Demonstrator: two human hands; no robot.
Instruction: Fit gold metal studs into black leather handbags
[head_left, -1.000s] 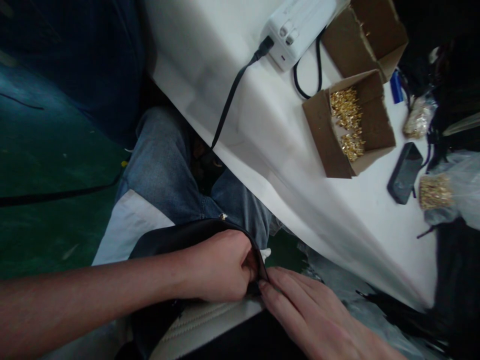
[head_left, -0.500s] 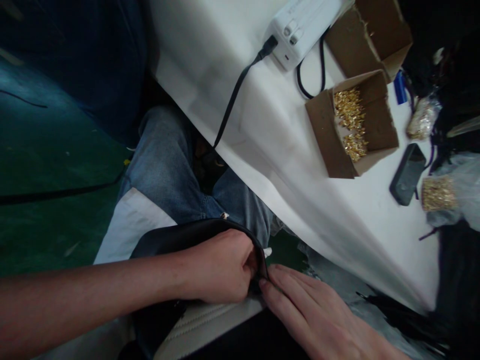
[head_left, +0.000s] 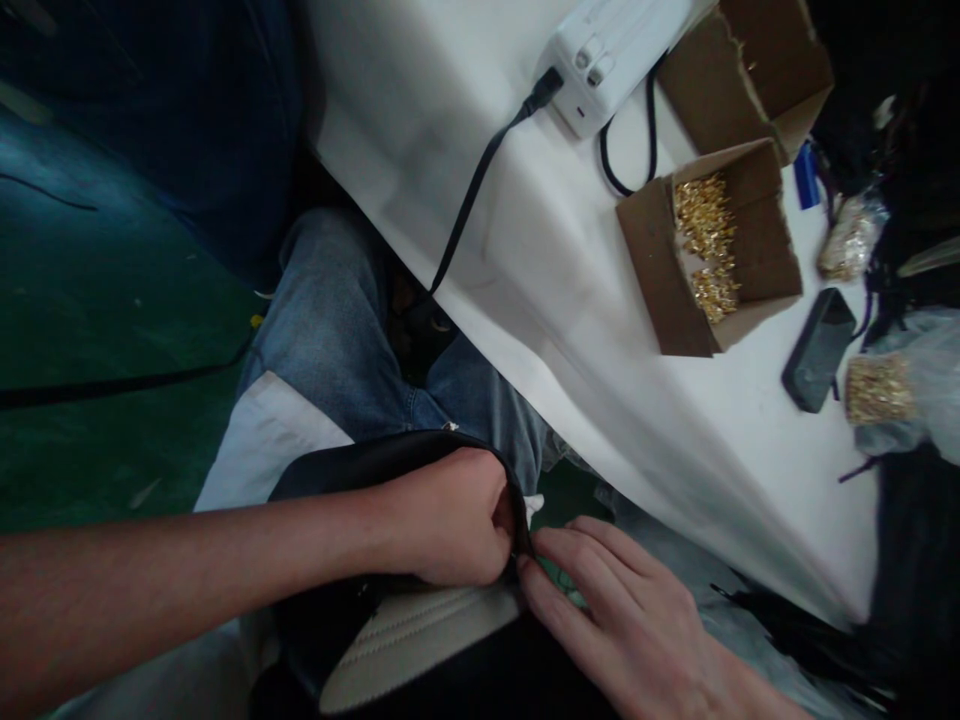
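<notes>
On my lap lies a smooth black item (head_left: 360, 465), with an open rim and a beige panel (head_left: 420, 640) crossed by rows of stitching. Its exact kind I cannot tell. My left hand (head_left: 457, 515) reaches into the opening, curled into a fist against the inner side of the rim. What its fingertips grip is hidden. From the outside, my right hand (head_left: 615, 600) pinches the same rim between thumb and index finger, the other fingers loosely bent. The two hands nearly meet at the rim's right end.
A white table edge (head_left: 517, 370) runs diagonally beyond my knees. On it are a cardboard box (head_left: 656, 280) of small gold pieces, a white power bank (head_left: 581, 85) with a black cable (head_left: 472, 190), a dark oblong device (head_left: 817, 350) and bagged gold pieces (head_left: 879, 388).
My left fist has shifted slightly up inside the rim. My right hand's fingers have lifted and bent a little, while its thumb stays at the rim.
</notes>
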